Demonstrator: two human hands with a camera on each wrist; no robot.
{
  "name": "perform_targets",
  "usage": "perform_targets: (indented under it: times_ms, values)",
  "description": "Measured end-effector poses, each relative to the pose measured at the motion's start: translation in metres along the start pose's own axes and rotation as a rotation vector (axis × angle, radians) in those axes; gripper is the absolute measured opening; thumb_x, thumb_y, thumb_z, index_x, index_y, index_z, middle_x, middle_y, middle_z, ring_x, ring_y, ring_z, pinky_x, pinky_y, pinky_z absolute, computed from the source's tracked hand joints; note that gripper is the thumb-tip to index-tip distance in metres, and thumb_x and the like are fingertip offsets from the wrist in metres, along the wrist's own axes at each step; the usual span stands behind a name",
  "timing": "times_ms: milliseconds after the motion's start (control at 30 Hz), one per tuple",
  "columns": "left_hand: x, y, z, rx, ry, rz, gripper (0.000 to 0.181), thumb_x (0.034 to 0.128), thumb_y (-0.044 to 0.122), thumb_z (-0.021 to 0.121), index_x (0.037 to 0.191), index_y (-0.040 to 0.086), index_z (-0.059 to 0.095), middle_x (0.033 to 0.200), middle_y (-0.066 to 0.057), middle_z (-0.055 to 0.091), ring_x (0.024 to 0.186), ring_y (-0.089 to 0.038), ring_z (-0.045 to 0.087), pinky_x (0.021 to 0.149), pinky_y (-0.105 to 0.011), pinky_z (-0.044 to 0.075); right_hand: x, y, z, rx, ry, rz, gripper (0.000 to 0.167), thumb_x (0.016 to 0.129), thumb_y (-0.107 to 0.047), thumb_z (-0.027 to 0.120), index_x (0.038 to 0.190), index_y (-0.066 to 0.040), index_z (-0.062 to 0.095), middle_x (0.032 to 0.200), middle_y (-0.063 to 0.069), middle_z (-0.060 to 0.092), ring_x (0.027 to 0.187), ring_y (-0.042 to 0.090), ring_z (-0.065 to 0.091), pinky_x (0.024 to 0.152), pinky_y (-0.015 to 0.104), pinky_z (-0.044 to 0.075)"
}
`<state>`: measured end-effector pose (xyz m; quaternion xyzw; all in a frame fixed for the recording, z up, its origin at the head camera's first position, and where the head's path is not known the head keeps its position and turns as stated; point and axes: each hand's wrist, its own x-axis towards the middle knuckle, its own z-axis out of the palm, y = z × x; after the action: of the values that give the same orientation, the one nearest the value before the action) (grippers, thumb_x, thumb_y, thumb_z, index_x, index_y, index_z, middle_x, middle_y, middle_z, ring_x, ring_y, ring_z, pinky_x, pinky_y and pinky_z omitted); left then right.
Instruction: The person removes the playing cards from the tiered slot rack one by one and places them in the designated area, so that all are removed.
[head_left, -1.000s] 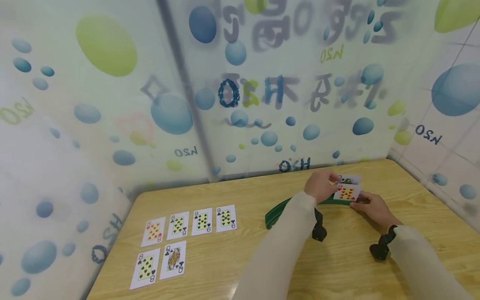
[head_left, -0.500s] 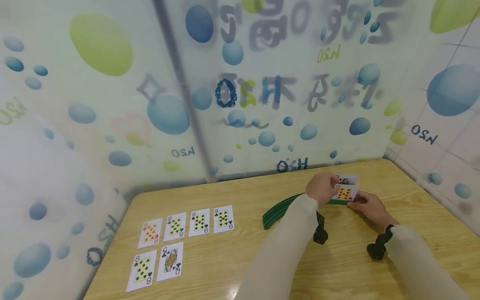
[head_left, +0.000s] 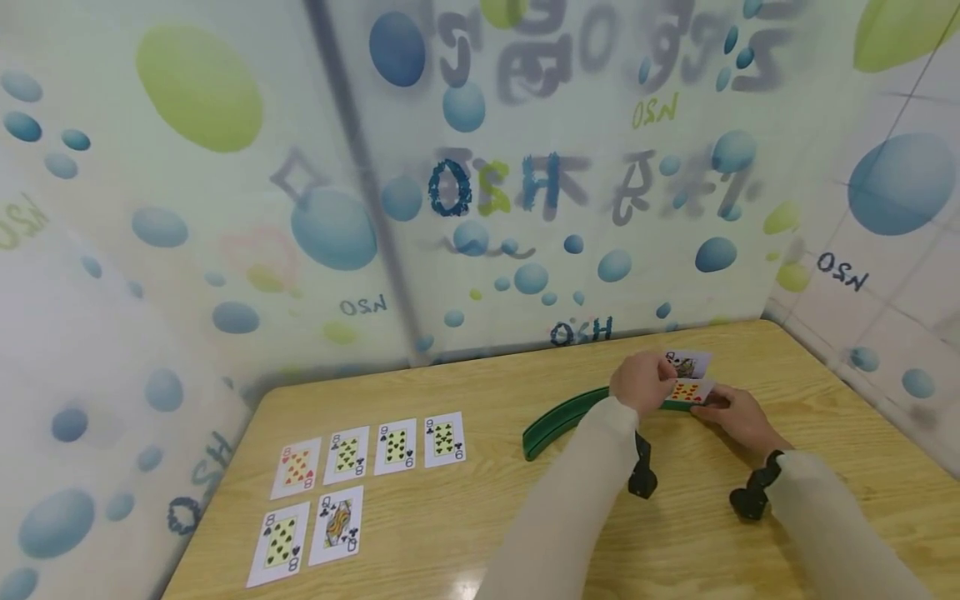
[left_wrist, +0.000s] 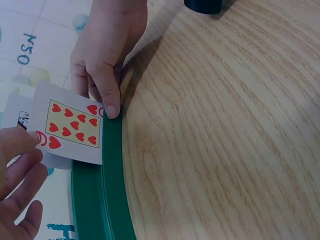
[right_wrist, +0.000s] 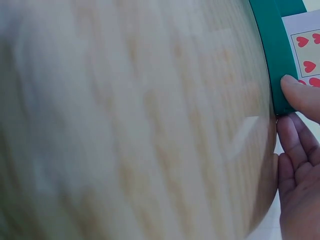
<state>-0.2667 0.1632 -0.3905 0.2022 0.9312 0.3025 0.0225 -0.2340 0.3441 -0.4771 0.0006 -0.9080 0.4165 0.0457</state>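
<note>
Right of centre in the head view, the left hand (head_left: 640, 383) pinches the nine of hearts (left_wrist: 75, 125), its lower edge in the curved green card holder (head_left: 562, 421); the right hand (head_left: 746, 419) grips that holder's end on the tabletop (head_left: 420, 525).

"What's hidden of the green card holder (head_left: 564, 421)?"
"Its middle, behind the left sleeve (head_left: 570, 500)."
"And above its right end?"
"The left hand (head_left: 640, 382) covers the hearts card's (head_left: 690, 392) edge; the face card's (head_left: 687, 365) bottom hides behind that. Beside the holder, the tabletop (right_wrist: 150, 125) blurs in the right wrist view."
</note>
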Motion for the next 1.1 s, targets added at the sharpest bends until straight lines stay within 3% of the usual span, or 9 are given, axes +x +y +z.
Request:
perform_targets:
  times_ms: [233, 467, 633, 833, 1100]
  values:
    - [0.0, -0.004, 0.005, -0.026, -0.015, 0.009, 0.004, 0.0847, 0.021, 0.067, 0.082, 0.023, 0.069, 0.079, 0.016, 0.06, 0.069, 0.001, 0.052, 0.061, -0.016, 0.042, 0.0, 0.0, 0.002, 0.017, 0.014, 0.003, 0.025, 0.086, -0.017, 0.065, 0.091, 0.007, 0.059, 0.086, 0.012, 0.061, 0.073, 0.012, 0.052, 0.062, 0.026, 0.041]
    - [0.0, -0.012, 0.008, -0.115, 0.007, 0.04, 0.005, 0.0846, 0.019, 0.067, 0.08, 0.017, 0.067, 0.076, 0.011, 0.06, 0.067, -0.002, 0.052, 0.059, -0.016, 0.041, 0.002, 0.002, 0.004, 0.019, 0.003, 0.009, 0.043, 0.086, -0.019, 0.065, 0.113, 0.013, 0.054, 0.101, 0.024, 0.06, 0.083, 0.014, 0.056, 0.068, 0.027, 0.044]
    - [-0.001, -0.019, 0.006, -0.168, 0.022, 0.033, 0.005, 0.0846, 0.017, 0.067, 0.08, 0.015, 0.065, 0.074, 0.009, 0.059, 0.065, -0.003, 0.05, 0.057, -0.016, 0.042, 0.002, 0.002, 0.003, 0.025, -0.005, 0.007, 0.054, 0.087, -0.019, 0.064, 0.125, 0.014, 0.045, 0.109, 0.03, 0.056, 0.091, 0.029, 0.058, 0.075, 0.034, 0.046]
    - [-0.005, -0.027, -0.002, -0.237, 0.003, 0.024, 0.005, 0.0843, 0.016, 0.067, 0.08, 0.015, 0.065, 0.073, 0.009, 0.056, 0.063, -0.003, 0.049, 0.056, -0.016, 0.042, -0.002, -0.002, 0.001, 0.023, -0.03, 0.021, 0.064, 0.09, -0.023, 0.06, 0.129, 0.019, 0.033, 0.116, 0.04, 0.045, 0.102, 0.047, 0.049, 0.082, 0.052, 0.042]
    - [-0.003, -0.042, -0.013, -0.241, -0.006, 0.116, 0.004, 0.0868, 0.015, 0.064, 0.086, 0.014, 0.067, 0.075, 0.01, 0.058, 0.065, -0.001, 0.051, 0.058, -0.015, 0.043, -0.005, -0.004, 0.0, 0.016, -0.05, 0.024, 0.063, 0.091, -0.021, 0.059, 0.13, 0.019, 0.031, 0.118, 0.04, 0.042, 0.104, 0.048, 0.046, 0.084, 0.052, 0.04]
